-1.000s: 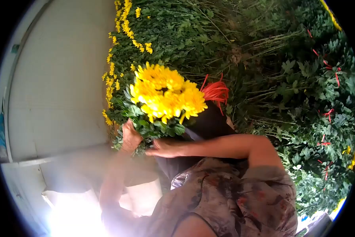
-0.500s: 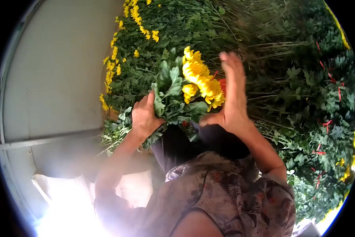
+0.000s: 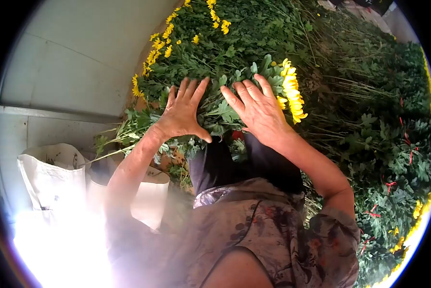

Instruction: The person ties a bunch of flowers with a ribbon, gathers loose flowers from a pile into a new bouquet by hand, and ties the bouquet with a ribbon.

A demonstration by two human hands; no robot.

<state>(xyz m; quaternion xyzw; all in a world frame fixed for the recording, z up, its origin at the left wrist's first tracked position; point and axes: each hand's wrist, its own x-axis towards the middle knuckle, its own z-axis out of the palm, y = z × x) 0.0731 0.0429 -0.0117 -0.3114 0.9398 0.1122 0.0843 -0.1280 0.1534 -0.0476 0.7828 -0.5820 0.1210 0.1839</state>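
Beside a flat pale-grey wall (image 3: 81, 53), a broad heap of green leafy stems (image 3: 258, 33) hides the surface below. The leafy bunch of yellow flowers (image 3: 223, 111) lies over dark-trousered knees (image 3: 213, 163), under the left hand (image 3: 182, 114) and right hand (image 3: 261, 111), all fingers spread; uneven pressure could roll it and bruise petals (image 3: 292, 91).

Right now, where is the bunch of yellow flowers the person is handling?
In the head view, the bunch lies upper-middle, under the left hand and right hand, near the dark trousers, its blooms rightmost.
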